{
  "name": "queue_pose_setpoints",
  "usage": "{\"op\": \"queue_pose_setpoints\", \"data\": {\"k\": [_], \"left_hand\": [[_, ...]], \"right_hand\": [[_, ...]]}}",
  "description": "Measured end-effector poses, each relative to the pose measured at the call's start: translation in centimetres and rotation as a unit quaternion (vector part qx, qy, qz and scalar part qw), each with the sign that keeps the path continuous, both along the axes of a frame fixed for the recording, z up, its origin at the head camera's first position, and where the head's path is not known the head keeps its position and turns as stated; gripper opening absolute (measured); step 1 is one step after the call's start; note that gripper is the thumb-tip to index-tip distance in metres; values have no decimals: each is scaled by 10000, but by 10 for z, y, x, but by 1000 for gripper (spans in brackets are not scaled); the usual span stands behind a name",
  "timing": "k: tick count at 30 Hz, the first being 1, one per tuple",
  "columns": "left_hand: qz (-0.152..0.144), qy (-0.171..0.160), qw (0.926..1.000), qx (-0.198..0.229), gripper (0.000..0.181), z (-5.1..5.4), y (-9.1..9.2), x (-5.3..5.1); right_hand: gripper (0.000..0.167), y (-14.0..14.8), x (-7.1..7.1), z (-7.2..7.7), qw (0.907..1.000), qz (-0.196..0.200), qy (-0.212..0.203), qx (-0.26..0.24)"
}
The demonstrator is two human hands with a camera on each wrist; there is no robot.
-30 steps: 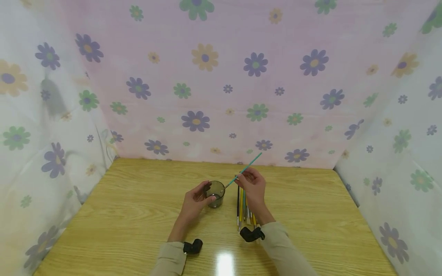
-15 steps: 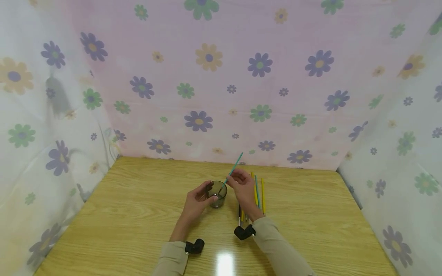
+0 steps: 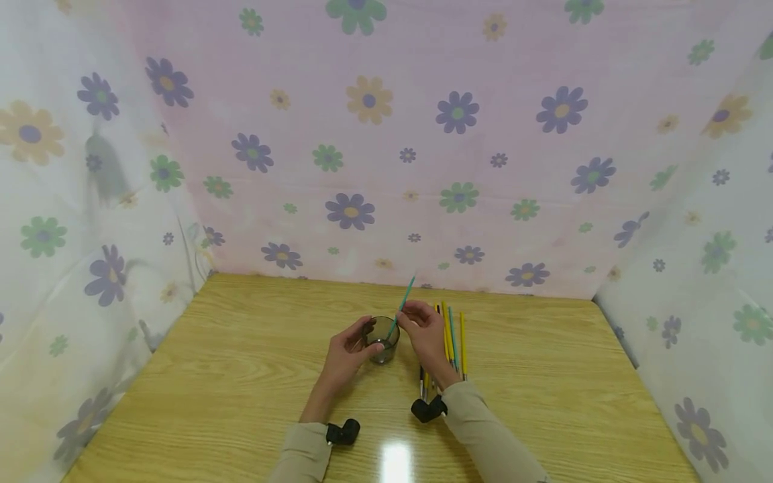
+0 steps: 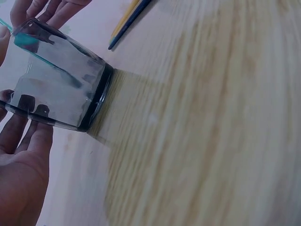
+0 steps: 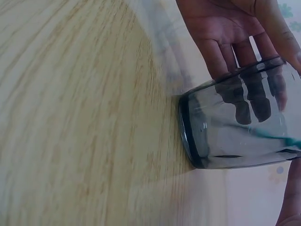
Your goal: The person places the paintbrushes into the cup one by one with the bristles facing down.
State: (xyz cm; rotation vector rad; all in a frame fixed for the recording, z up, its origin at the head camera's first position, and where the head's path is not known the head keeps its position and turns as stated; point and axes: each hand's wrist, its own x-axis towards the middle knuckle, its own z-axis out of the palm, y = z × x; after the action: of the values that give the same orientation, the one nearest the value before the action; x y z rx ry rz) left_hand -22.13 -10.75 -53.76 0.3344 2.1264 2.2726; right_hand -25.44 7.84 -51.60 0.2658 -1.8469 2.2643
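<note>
A smoky clear glass (image 3: 382, 352) stands on the wooden table, and the left hand (image 3: 341, 361) grips its side, fingers round the far wall and thumb near the rim. Between thumb and fingertips the right hand (image 3: 426, 339) pinches a teal brush (image 3: 406, 293) at the glass's right rim. The brush's lower part slants down inside the glass (image 4: 61, 77), bristle end lowest, as both wrist views show. In the right wrist view the left hand's fingers (image 5: 244, 52) show through the glass (image 5: 235, 122).
Several brushes with yellow, teal and dark handles, among them a yellow one (image 3: 463, 342), lie on the table (image 3: 241, 376) beside and under the right hand and wrist. A flowered cloth (image 3: 302, 134) hangs behind the table and at both sides.
The right hand has moved left with the teal brush, whose lower end went from beside the rim down into the glass. More of the lying brushes show. The left hand keeps its grip.
</note>
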Motion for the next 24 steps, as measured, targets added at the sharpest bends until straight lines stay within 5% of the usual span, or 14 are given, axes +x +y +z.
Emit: {"op": "queue_pose_setpoints", "data": {"k": [10,18,24], "left_hand": [[63,-40,9999,85,63,0,1,0],[37,30,10000,-15,64,-1,0,-1],[66,19,10000,-54,63,-2,0,0]], "right_hand": [[26,3,2,-3,9992,-189,-315,146],[40,12,11,-11,9981,111,-550,266],[42,29,25,-12,9938,210,-1054,-297]]}}
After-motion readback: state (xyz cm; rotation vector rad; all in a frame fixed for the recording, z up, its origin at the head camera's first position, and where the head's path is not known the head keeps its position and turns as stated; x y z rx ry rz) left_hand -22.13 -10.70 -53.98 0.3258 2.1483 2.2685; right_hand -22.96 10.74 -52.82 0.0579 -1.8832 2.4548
